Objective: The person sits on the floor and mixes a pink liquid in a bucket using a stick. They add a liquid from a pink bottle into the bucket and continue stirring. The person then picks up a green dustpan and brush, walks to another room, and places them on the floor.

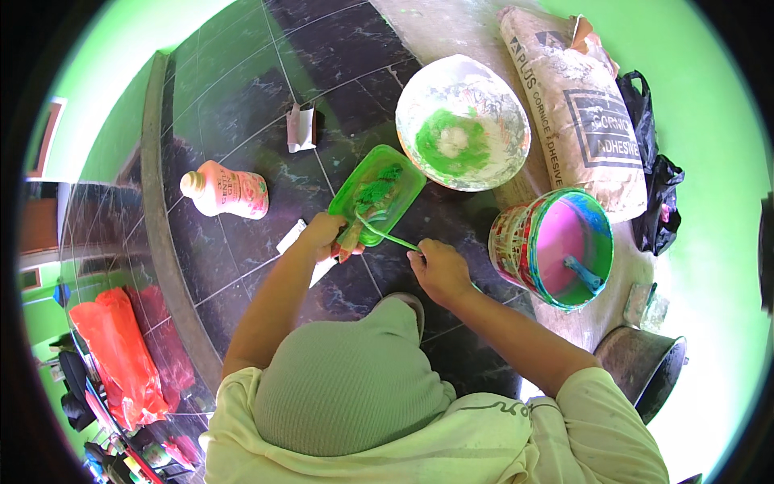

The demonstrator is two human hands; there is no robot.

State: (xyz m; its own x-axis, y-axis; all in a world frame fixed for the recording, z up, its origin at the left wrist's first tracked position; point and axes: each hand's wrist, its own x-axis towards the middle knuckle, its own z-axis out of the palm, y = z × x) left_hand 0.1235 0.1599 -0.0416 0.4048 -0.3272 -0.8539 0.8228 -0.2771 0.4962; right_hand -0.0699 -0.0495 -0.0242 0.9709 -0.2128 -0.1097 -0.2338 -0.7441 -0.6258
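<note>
At the left, a pink bottle (230, 191) was on the dark tiled floor (205, 266). Then the left hand (326, 231) was clamped on the near edge of a green tray (409, 184), which was before the person. Apart from it, the right hand (440, 271) gripped a thin green stick (397, 239), its tip inside the tray. Farther right were a white bowl (509, 161) and a paint bucket (511, 242).

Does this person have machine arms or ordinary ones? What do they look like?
Ordinary human ones, with no cables. The left hand and right hand wear no gloves, and no watch shows on either wrist. The forearms are bare below the loose, short, pale yellow sleeves of a shirt.
</note>
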